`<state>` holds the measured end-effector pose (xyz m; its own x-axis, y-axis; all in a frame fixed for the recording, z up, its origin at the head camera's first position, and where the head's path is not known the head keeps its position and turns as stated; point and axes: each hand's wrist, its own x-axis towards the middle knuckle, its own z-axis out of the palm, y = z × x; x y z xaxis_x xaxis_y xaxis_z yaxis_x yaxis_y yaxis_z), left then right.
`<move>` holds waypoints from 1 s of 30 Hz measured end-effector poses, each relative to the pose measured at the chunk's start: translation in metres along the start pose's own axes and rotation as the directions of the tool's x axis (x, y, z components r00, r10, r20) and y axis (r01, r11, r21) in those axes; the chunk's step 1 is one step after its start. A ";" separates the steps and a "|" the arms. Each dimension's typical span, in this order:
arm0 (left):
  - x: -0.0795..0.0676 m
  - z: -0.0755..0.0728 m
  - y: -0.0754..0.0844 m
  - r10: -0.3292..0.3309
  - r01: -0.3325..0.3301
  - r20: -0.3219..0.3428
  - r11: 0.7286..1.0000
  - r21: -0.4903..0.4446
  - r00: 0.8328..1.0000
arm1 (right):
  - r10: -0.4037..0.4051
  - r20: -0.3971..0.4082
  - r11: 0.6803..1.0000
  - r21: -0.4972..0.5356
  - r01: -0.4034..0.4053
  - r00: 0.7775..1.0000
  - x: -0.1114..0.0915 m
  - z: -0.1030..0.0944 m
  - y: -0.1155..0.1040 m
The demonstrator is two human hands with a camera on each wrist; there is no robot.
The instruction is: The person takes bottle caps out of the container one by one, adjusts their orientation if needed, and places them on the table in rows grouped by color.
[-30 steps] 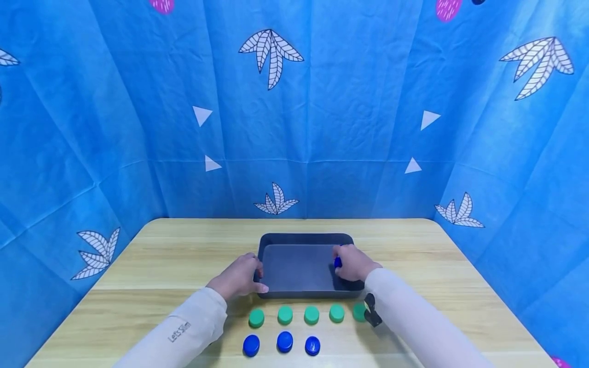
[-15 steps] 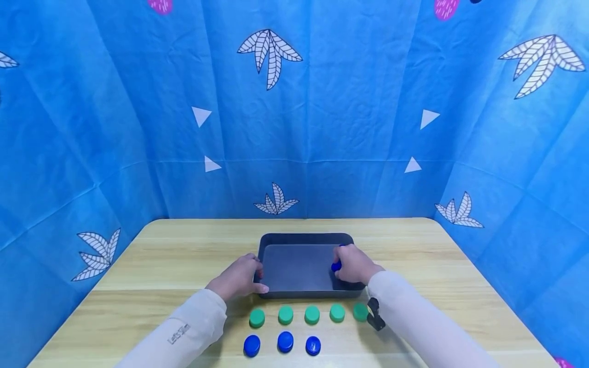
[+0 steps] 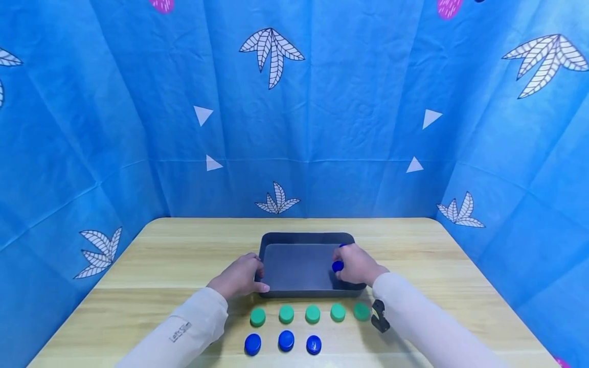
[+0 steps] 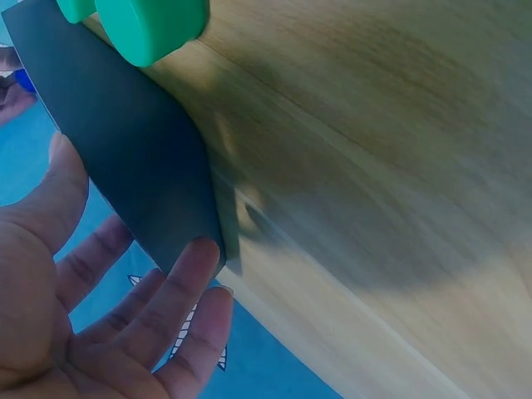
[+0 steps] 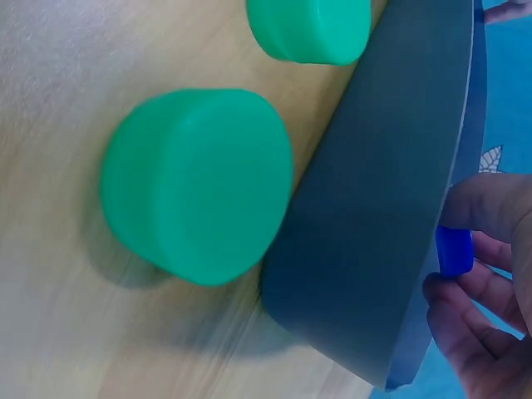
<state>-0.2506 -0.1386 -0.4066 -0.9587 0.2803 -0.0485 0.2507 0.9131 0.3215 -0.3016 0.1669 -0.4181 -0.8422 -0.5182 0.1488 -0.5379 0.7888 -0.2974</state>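
Observation:
A dark grey rectangular tray [image 3: 299, 294] lies on the wooden table. My left hand [image 3: 240, 276] holds its left end, thumb at the front rim and fingers round the corner; the left wrist view shows fingertips against the outer wall [image 4: 141, 158]. My right hand [image 3: 356, 264] pinches a blue bottle cap [image 3: 338, 266] between thumb and fingers, low over the right part of the tray. In the right wrist view this cap [image 5: 455, 251] stands on edge just beyond the rim. A bit of another blue cap [image 3: 342, 246] shows behind the right hand, mostly hidden.
In front of the tray, several green bottle caps [image 3: 286, 314] form a row. Nearer still lie three blue caps [image 3: 286, 341]. One green cap [image 3: 361, 312] sits close to the right sleeve. A blue patterned curtain [image 3: 303, 128] surrounds the table [image 3: 184, 250].
The pinched blue cap has turned in the right fingers and shows more of its face. That hand has shifted only slightly. My left hand keeps its hold on the tray.

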 end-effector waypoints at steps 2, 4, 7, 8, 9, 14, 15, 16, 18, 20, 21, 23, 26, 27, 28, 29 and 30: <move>0.001 0.000 0.000 0.001 -0.001 -0.005 1.000 0.000 1.000 | -0.011 0.000 1.000 0.003 0.011 1.000 -0.001 -0.002 -0.001; 0.002 0.001 0.000 0.001 -0.001 -0.010 1.000 0.005 1.000 | -0.018 0.008 1.000 -0.006 0.018 1.000 -0.003 -0.004 -0.002; 0.002 0.002 0.000 -0.003 0.003 -0.013 1.000 0.012 1.000 | -0.027 0.009 1.000 -0.004 0.027 1.000 -0.005 -0.007 -0.004; 0.003 0.002 0.000 -0.005 0.005 -0.013 1.000 0.012 1.000 | -0.027 0.010 1.000 -0.005 0.027 1.000 -0.006 -0.007 -0.005; 0.003 0.002 0.000 -0.005 0.005 -0.013 1.000 0.014 1.000 | -0.026 0.011 1.000 -0.006 0.026 1.000 -0.007 -0.008 -0.005; 0.003 0.002 0.001 -0.016 0.017 -0.011 1.000 0.007 1.000 | -0.045 0.011 0.999 -0.006 0.045 0.999 -0.010 -0.008 -0.009; 0.003 0.001 0.000 -0.016 0.016 -0.013 1.000 0.006 1.000 | -0.055 0.010 0.998 -0.008 0.055 0.998 -0.010 -0.008 -0.010; 0.003 0.001 0.000 -0.018 0.018 -0.013 1.000 0.003 1.000 | -0.064 0.010 0.998 -0.010 0.064 0.998 -0.010 -0.008 -0.011; 0.002 0.001 0.000 -0.014 0.014 -0.017 1.000 0.001 1.000 | -0.077 0.010 0.997 -0.016 0.077 0.997 -0.011 -0.008 -0.012; 0.002 0.001 0.000 -0.011 0.010 -0.020 1.000 -0.002 1.000 | -0.084 0.012 0.996 -0.025 0.084 0.996 -0.011 -0.009 -0.013; 0.001 0.001 0.000 -0.011 0.011 -0.022 1.000 -0.004 1.000 | -0.084 0.013 0.996 -0.028 0.084 0.996 -0.011 -0.009 -0.013; 0.002 0.001 0.000 -0.014 0.013 -0.023 1.000 -0.007 1.000 | -0.080 0.014 0.996 -0.031 0.080 0.997 -0.012 -0.009 -0.013; 0.002 0.001 0.000 -0.019 0.019 -0.023 1.000 -0.007 1.000 | -0.081 0.017 0.996 -0.025 0.081 0.997 -0.013 -0.010 -0.013; 0.002 0.001 0.001 -0.019 0.019 -0.024 1.000 -0.005 1.000 | -0.082 0.018 0.996 -0.023 0.083 0.996 -0.014 -0.011 -0.013; 0.001 0.001 0.001 -0.018 0.018 -0.025 1.000 -0.004 1.000 | -0.083 0.021 0.996 -0.019 0.083 0.996 -0.014 -0.011 -0.013; 0.001 0.001 0.001 -0.016 0.016 -0.026 1.000 -0.002 1.000 | -0.084 0.022 0.996 -0.017 0.084 0.996 -0.015 -0.011 -0.013; 0.001 0.001 0.001 -0.014 0.014 -0.027 1.000 0.000 1.000 | -0.082 0.024 0.996 -0.015 0.083 0.996 -0.015 -0.012 -0.013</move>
<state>-0.2516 -0.1376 -0.4072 -0.9654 0.2591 -0.0276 0.2369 0.9169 0.3211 -0.2818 0.1682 -0.4055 -0.7939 -0.5892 0.1503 -0.6063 0.7480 -0.2702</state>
